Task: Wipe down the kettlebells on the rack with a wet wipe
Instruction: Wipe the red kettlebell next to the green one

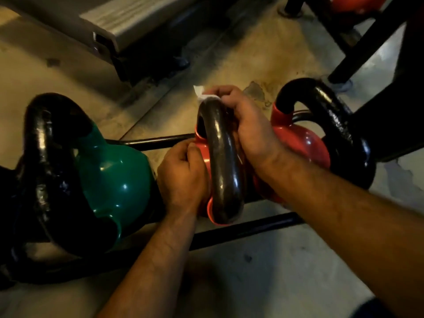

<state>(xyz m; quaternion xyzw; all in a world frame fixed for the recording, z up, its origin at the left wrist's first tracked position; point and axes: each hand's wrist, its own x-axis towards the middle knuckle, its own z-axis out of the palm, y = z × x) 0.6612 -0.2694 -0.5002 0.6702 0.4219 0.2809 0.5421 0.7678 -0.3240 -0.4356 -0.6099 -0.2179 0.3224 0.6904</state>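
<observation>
A red kettlebell with a black handle [223, 171] rests on the black rack rails [247, 230] in the middle. My right hand [247, 131] presses a white wet wipe [199, 92] against the far end of that handle; only a corner of the wipe shows past my fingers. Against the red body on the left side of the handle lies my left hand [183, 177], its fingers curled. A green kettlebell [114, 180] with a black handle sits to the left. A second red kettlebell [305, 143] sits to the right.
A grey padded bench [128, 24] with a black frame stands behind the rack. A black equipment frame [376, 42] crosses the upper right, with another red weight [353, 4] behind it. Concrete floor lies all around.
</observation>
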